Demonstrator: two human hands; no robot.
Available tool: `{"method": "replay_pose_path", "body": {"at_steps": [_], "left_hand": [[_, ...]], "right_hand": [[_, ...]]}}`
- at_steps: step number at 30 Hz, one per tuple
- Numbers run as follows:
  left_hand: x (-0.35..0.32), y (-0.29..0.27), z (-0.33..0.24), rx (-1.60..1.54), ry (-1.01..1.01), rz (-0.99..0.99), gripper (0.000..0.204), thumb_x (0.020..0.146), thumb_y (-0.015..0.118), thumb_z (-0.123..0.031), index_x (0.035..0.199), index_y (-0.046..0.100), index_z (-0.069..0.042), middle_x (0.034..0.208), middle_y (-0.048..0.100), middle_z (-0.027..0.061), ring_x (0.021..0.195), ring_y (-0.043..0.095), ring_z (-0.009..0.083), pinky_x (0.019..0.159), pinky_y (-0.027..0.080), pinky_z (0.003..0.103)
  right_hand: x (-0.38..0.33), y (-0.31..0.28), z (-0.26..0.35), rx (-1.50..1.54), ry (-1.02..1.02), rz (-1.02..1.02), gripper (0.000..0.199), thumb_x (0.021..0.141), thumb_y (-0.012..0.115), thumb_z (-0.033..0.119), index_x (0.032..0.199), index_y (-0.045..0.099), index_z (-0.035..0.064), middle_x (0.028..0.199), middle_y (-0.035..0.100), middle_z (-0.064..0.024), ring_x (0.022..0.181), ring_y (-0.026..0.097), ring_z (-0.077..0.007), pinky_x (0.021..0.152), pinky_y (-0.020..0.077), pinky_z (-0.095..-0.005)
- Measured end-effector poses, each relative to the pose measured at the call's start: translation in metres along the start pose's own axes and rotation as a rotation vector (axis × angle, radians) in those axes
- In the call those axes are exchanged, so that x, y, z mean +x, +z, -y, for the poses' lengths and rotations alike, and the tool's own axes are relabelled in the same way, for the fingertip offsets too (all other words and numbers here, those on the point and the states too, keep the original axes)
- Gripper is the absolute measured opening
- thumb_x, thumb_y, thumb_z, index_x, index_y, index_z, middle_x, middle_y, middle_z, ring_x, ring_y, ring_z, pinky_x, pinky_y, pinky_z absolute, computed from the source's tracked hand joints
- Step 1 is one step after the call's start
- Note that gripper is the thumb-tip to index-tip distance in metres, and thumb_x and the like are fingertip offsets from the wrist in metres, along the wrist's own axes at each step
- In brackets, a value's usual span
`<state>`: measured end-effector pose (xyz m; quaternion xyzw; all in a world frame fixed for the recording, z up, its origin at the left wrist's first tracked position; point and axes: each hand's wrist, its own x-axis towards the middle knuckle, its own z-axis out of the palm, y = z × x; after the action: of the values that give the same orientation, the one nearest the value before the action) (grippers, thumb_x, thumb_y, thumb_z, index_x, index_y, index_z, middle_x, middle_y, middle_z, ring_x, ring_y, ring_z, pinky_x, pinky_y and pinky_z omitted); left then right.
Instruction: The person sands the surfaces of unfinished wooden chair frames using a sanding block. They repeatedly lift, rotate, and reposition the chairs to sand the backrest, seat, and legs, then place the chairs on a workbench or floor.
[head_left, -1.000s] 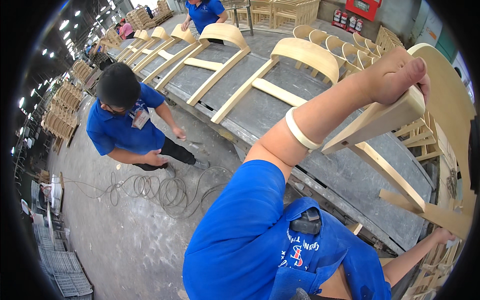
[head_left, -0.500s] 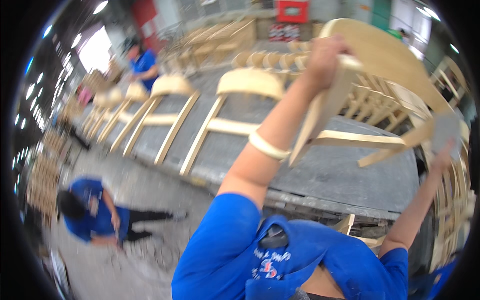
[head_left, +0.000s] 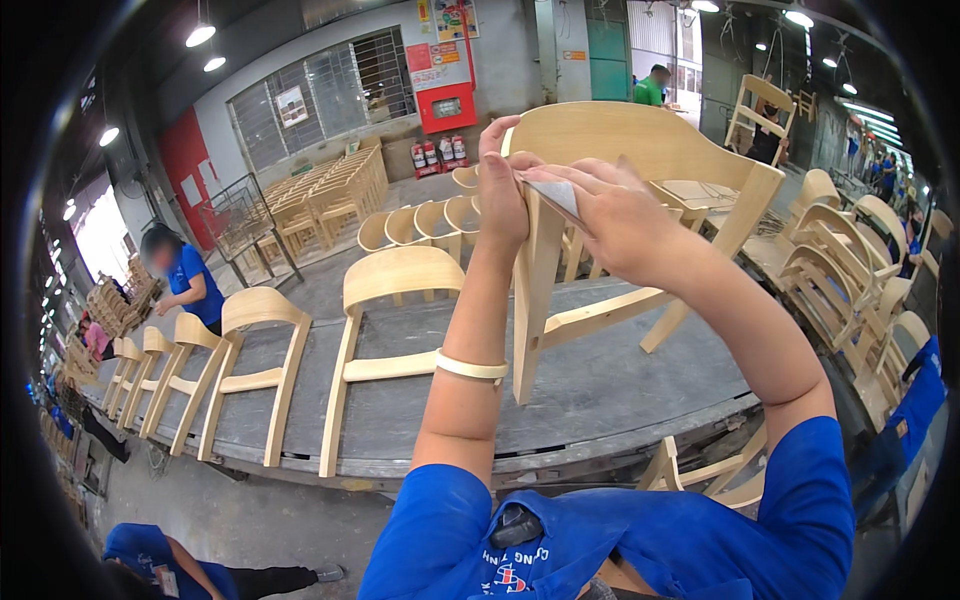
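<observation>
So from up here I've got both hands raised in front of the camera on a bare wooden chair frame (head_left: 640, 160). It's tipped up off the grey workbench (head_left: 600, 390), with one leg reaching down toward the top. The left hand (head_left: 503, 195) is wrapped shut around the upright of the frame, thumb side toward me, and there's a pale bangle (head_left: 470, 368) on that forearm. The right hand (head_left: 610, 215) is curled over a small sheet of sandpaper (head_left: 555, 195), pressing it against the same upright, just beside the left.

The bench is pretty crowded. A row of curved chair backs (head_left: 390, 330) lies flat along it to my left, all smooth light wood with rounded top rails. More finished frames (head_left: 840, 260) are stacked close on the right, so that side is tight. A person in a blue shirt (head_left: 190, 285) stands at the far left end of the bench. The bench surface right under the held frame is the only open bit.
</observation>
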<state>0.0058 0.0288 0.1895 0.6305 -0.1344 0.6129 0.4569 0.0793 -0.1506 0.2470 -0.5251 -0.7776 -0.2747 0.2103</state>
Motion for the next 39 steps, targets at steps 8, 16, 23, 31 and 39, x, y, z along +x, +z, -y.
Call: {"method": "replay_pose_path", "body": {"at_steps": [8, 16, 23, 31, 39], "left_hand": [[0.005, 0.007, 0.006, 0.117, 0.095, -0.038, 0.082, 0.091, 0.025, -0.073, 0.134, 0.034, -0.004, 0.074, 0.061, 0.006, 0.07, 0.059, 0.0103, 0.067, 0.046, 0.022], [0.007, 0.005, 0.011, 0.179, 0.139, -0.034, 0.073, 0.096, 0.022, -0.065, 0.13, 0.041, -0.004, 0.08, 0.061, 0.0055, 0.075, 0.058, 0.0114, 0.075, 0.045, 0.024], [0.011, 0.008, 0.015, 0.208, 0.125, -0.034, 0.069, 0.098, 0.022, -0.063, 0.129, 0.041, -0.004, 0.079, 0.061, 0.0055, 0.08, 0.057, 0.0115, 0.078, 0.044, 0.024], [0.014, 0.006, 0.02, 0.138, 0.09, -0.05, 0.063, 0.1, 0.028, -0.056, 0.126, 0.044, -0.001, 0.095, 0.059, 0.0114, 0.084, 0.056, 0.0174, 0.082, 0.044, 0.03], [0.016, 0.01, 0.017, 0.087, 0.087, -0.08, 0.065, 0.1, 0.022, -0.058, 0.125, 0.044, -0.001, 0.083, 0.061, 0.0055, 0.085, 0.057, 0.0117, 0.09, 0.041, 0.029]], "right_hand": [[-0.004, 0.01, 0.004, -0.261, 0.203, 0.106, 0.058, 0.086, 0.052, 0.005, 0.142, 0.041, 0.018, 0.134, 0.052, -0.0096, 0.128, 0.043, -0.0367, 0.105, 0.0311, -0.055], [-0.009, 0.022, 0.012, -0.441, 0.124, -0.041, 0.047, 0.095, 0.049, 0.026, 0.142, 0.04, 0.021, 0.14, 0.049, -0.0041, 0.133, 0.038, -0.0392, 0.104, 0.0282, -0.059], [-0.011, 0.027, 0.018, -0.446, 0.178, -0.048, 0.053, 0.094, 0.051, 0.022, 0.145, 0.036, 0.022, 0.149, 0.037, 0.0011, 0.137, 0.031, -0.0394, 0.107, 0.0258, -0.0592], [-0.014, 0.037, 0.015, -0.434, 0.222, -0.07, 0.059, 0.091, 0.054, 0.018, 0.146, 0.033, 0.0217, 0.149, 0.035, 0.0022, 0.139, 0.027, -0.0408, 0.108, 0.0249, -0.0592], [-0.008, 0.032, 0.012, -0.333, 0.228, -0.024, 0.062, 0.088, 0.055, 0.013, 0.146, 0.034, 0.0225, 0.148, 0.038, 0.0003, 0.139, 0.027, -0.0401, 0.109, 0.0225, -0.0591]]}}
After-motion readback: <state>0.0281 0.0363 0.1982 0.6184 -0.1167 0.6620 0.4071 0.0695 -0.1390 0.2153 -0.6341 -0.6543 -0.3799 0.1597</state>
